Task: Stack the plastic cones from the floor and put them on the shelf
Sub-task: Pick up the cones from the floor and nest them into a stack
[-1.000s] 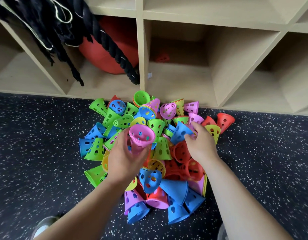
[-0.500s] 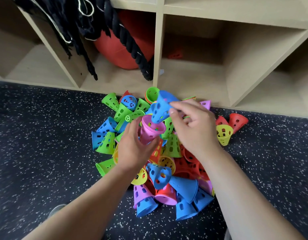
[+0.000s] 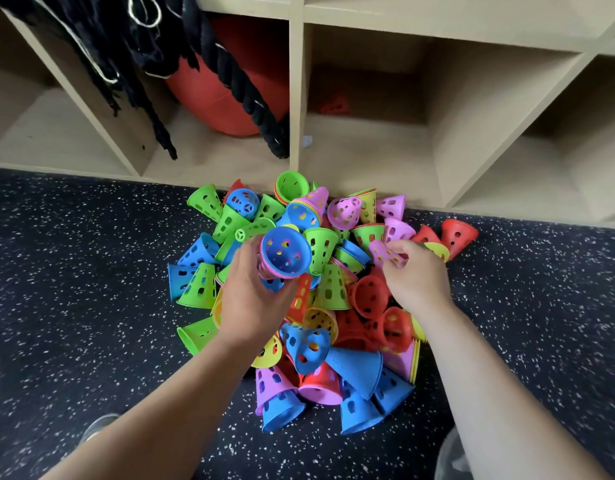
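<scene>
Speckled floor [image 3: 91, 306] before the shelf [image 3: 368, 161]: left hand [image 3: 254, 299] grips the nested stack [image 3: 285, 254], its blue mouth tilted up and open; right hand [image 3: 416, 282] pinches a pink cone [image 3: 385, 252] just right of that mouth, atop the pile [image 3: 333, 341].

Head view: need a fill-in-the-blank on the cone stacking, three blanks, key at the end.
The left hand grips a small stack of perforated plastic cones; its innermost cone, open end toward the camera, is ____.
The right hand pinches one loose perforated plastic cone coloured ____.
The large ball behind the thick black rope in the wooden shelf is ____.
Missing: blue; pink; red.
</scene>
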`<state>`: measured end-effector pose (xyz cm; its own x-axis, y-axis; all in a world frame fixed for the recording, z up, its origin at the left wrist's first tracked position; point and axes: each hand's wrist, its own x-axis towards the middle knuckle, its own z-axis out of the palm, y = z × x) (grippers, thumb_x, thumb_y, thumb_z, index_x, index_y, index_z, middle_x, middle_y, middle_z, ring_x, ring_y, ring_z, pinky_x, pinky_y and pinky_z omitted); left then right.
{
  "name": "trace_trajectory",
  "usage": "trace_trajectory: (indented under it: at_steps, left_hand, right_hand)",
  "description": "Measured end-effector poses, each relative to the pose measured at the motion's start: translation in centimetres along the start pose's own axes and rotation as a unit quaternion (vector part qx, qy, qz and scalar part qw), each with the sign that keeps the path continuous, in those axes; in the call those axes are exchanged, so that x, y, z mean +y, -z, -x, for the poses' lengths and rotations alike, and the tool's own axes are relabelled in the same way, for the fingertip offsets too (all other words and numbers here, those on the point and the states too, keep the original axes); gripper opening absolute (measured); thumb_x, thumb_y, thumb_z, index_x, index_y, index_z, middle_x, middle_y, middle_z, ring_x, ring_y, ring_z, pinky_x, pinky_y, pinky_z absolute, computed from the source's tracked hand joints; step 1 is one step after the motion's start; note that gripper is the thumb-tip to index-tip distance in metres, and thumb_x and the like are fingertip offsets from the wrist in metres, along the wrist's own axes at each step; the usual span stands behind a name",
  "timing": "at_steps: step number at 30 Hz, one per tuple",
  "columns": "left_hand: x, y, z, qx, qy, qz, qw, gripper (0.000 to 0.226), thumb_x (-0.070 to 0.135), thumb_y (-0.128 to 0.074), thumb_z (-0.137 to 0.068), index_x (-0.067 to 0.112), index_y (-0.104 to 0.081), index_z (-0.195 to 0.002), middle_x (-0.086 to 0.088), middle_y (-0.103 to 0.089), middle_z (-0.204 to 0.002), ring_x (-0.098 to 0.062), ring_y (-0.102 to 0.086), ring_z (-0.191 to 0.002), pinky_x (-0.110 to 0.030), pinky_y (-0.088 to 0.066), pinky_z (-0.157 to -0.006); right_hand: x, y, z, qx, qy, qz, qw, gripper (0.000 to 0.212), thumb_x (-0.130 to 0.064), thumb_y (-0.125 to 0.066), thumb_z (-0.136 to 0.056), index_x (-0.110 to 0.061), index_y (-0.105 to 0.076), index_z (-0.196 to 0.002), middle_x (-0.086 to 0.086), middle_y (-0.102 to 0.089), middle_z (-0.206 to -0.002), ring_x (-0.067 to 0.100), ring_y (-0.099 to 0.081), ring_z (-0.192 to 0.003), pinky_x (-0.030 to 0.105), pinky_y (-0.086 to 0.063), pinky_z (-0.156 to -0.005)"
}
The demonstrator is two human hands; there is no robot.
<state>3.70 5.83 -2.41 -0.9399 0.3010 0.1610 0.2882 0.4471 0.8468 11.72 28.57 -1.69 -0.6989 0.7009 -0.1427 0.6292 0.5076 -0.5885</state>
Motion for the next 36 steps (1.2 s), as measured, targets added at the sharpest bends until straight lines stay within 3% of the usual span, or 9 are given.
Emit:
trace_trajectory:
  at_steps: [4,9,12,16,18,22,27,31,36]
  left_hand:
    - [-0.2,-0.3,-0.3,-0.004,0.026,0.0,1.0,0.058,0.018,-0.087,-0.073,0.034,-0.048,-0.113,0.021,-0.059,-0.101,-0.001,-0.058,-0.088,-0.003,-0.04,-0.076]
    - [-0.8,-0.4,-0.7,-0.007,0.043,-0.013,0.999,0.06,0.022,-0.088,-0.073,0.036,-0.043,-0.11,0.024,-0.057,-0.099,-0.002,-0.056,-0.086,-0.001,-0.038,-0.07]
    - [-1.3,-0.2,-0.8,-0.017,0.063,-0.011,0.998,0.062,0.025,-0.087,-0.072,0.028,-0.047,-0.119,0.019,-0.06,-0.107,-0.004,-0.058,-0.094,-0.015,-0.044,-0.078]
    - [-1.9,-0.1,-1.1,-0.011,0.078,-0.024,0.997,0.063,0.021,-0.085,-0.072,0.033,-0.046,-0.12,0.014,-0.061,-0.114,-0.014,-0.063,-0.103,-0.033,-0.051,-0.087]
    - [-1.8,-0.1,-1.2,-0.006,0.084,-0.032,0.996,0.063,0.018,-0.083,-0.073,0.039,-0.042,-0.116,0.015,-0.06,-0.111,-0.013,-0.06,-0.1,-0.031,-0.048,-0.083]
    - [-1.9,0.1,-1.1,-0.006,0.087,-0.037,0.996,0.06,0.017,-0.083,-0.073,0.03,-0.048,-0.121,0.014,-0.059,-0.11,-0.012,-0.058,-0.098,-0.028,-0.043,-0.08]
    - [-1.3,0.4,-0.8,0.0,0.087,-0.036,0.996,0.06,0.018,-0.083,-0.073,0.022,-0.051,-0.124,0.012,-0.061,-0.11,-0.012,-0.058,-0.098,-0.026,-0.042,-0.078]
    - [-0.8,0.9,-0.3,0.004,0.084,-0.031,0.996,0.062,0.031,-0.076,-0.068,0.022,-0.051,-0.125,0.01,-0.063,-0.113,-0.016,-0.061,-0.1,-0.033,-0.05,-0.083]
    - [0.0,1.7,0.6,0.002,0.073,-0.021,0.997,0.058,0.03,-0.078,-0.07,0.025,-0.05,-0.121,0.009,-0.063,-0.112,-0.013,-0.06,-0.099,-0.03,-0.051,-0.083]
  right_hand:
    - [-0.7,-1.1,-0.7,-0.018,0.024,0.033,0.999,0.038,-0.016,-0.059,-0.09,-0.018,-0.065,-0.127,0.003,-0.067,-0.126,0.026,-0.063,-0.112,0.032,-0.049,-0.091]
    - [-1.7,-3.6,-1.9,-0.089,0.065,0.122,0.986,0.034,-0.022,-0.054,-0.095,-0.017,-0.061,-0.129,0.006,-0.066,-0.121,0.031,-0.06,-0.113,0.035,-0.048,-0.087]
    - [-1.4,-4.4,-2.2,-0.099,0.025,0.113,0.988,0.032,-0.022,-0.053,-0.097,-0.02,-0.063,-0.127,0.004,-0.068,-0.121,0.029,-0.062,-0.113,0.035,-0.051,-0.087]
    - [-0.9,-4.4,-2.2,-0.127,0.025,0.141,0.981,0.026,-0.025,-0.049,-0.098,-0.029,-0.072,-0.11,-0.001,-0.072,-0.107,0.026,-0.065,-0.101,0.028,-0.042,-0.068]
    - [-0.8,-4.2,-2.1,-0.143,0.038,0.143,0.979,0.024,-0.029,-0.051,-0.097,-0.031,-0.072,-0.11,-0.004,-0.071,-0.108,0.023,-0.064,-0.098,0.028,-0.042,-0.068]
    - [-0.8,-4.0,-1.8,-0.143,0.041,0.128,0.981,0.02,-0.03,-0.059,-0.093,-0.029,-0.071,-0.108,-0.008,-0.072,-0.107,0.021,-0.065,-0.102,0.031,-0.052,-0.077]
    - [-1.1,-3.7,-0.6,-0.069,0.04,0.076,0.994,0.01,-0.028,-0.065,-0.09,-0.026,-0.073,-0.096,-0.009,-0.074,-0.093,0.018,-0.065,-0.088,0.033,-0.054,-0.074]
    - [-1.4,-2.5,-0.1,-0.003,0.042,0.01,0.999,0.003,-0.025,-0.07,-0.088,-0.024,-0.072,-0.086,-0.011,-0.068,-0.079,0.014,-0.062,-0.075,0.026,-0.043,-0.065]
    - [-1.4,-0.8,0.5,0.046,0.034,-0.043,0.997,0.004,-0.018,-0.071,-0.086,-0.02,-0.075,-0.087,-0.012,-0.067,-0.08,0.014,-0.062,-0.078,0.028,-0.046,-0.073]
